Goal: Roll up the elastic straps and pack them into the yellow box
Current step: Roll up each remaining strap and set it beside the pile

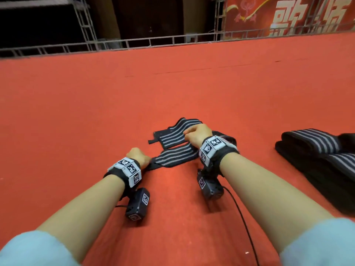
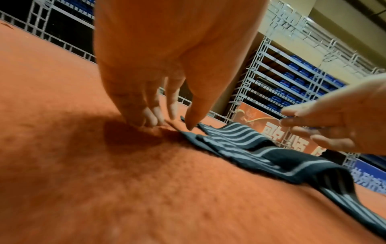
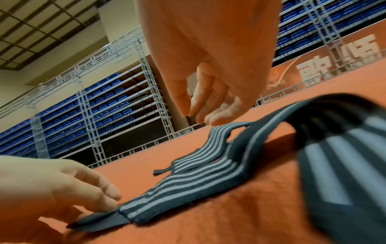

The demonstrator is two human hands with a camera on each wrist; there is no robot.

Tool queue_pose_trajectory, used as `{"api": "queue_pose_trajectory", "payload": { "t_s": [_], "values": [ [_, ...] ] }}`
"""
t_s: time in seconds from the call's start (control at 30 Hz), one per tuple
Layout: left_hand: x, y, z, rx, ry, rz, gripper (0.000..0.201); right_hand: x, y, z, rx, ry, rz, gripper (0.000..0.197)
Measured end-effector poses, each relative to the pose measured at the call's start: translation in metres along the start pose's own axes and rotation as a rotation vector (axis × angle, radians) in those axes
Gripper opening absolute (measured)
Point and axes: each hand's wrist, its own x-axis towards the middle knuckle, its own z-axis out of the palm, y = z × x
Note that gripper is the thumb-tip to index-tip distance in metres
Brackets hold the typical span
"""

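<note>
1. A broad stretch of red carpet (image 1: 172, 89) is seen beyond and to the left of the hands, bounded at its far edge by a low metal railing (image 1: 153, 42); a red banner (image 1: 288, 14) with white characters stands behind the railing at the far right.
2. To the right, room is taken by a pile of folded straps (image 1: 317, 154), dark with grey stripes, which runs out of the head view at the right edge.
3. The elastic strap (image 1: 172, 146) being worked lies on the carpet between the hands, folded back on itself in loose bends. Its near length runs with its long axis from lower left to upper right, and its plain dark end tab points toward the left hand.
4. The left hand (image 1: 138, 155) is set low on the carpet, and the tab end is pinched under its curled fingers (image 3: 108, 198).
5. The right hand (image 1: 197, 135) is held over the far fold, its fingers (image 3: 200, 105) bunched and bent downward just above the striped cloth; whether the cloth is actually gripped cannot be told.
6. The two hands are held apart, with the strap spanning the gap.
</note>
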Motion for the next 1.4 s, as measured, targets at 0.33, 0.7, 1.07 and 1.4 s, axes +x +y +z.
{"api": "queue_pose_trajectory", "payload": {
  "t_s": [0.33,0.7,1.07,1.4],
  "values": [
    [0.04,-0.014,-0.004,0.011,-0.26,-0.129,0.034,0.057,-0.021,0.1,-0.743,-0.186,-0.177,0.041],
    [0.028,-0.025,-0.012,-0.621,-0.388,-0.235,0.026,0.054,-0.013,0.048,-0.154,0.141,-0.125,0.035],
    [-0.023,-0.024,-0.015,-0.746,-0.054,-0.028,0.033,-0.042,-0.073,-0.064,0.583,0.152,-0.04,0.028],
    [-0.097,-0.008,-0.044,-0.871,-0.079,0.06,0.035,-0.118,-0.075,-0.145,0.694,0.356,-0.09,0.012]
  ]
}}
